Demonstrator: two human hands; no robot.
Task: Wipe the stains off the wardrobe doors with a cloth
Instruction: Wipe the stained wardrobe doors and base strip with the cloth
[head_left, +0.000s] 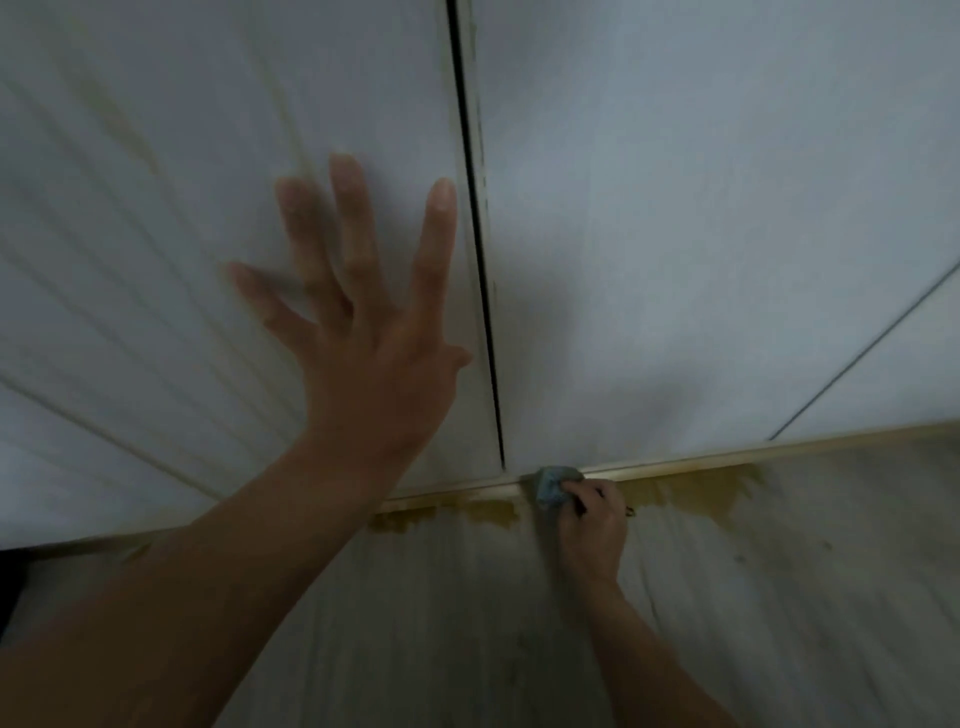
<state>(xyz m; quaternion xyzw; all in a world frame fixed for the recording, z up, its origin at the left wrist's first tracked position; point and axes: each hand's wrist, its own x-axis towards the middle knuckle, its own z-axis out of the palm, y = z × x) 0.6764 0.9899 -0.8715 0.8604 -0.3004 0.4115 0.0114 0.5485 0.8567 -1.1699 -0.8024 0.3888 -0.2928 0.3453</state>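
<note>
Two white wardrobe doors fill the upper view, the left door (208, 208) and the right door (701, 234), split by a dark vertical gap (480, 260). My left hand (363, 322) is spread with straight fingers against the left door, just left of the gap. Low down, my right hand (592, 519) grips a small bunched blue-grey cloth (553, 486) and holds it against the pale bottom rail (727, 457), just below the gap. Yellow-brown stains (696, 493) run under the rail on both sides of the cloth.
Pale wood-grain floor (519, 623) lies below the doors. A further door seam (872, 353) slants at the right. A dark patch (10, 587) sits at the left edge.
</note>
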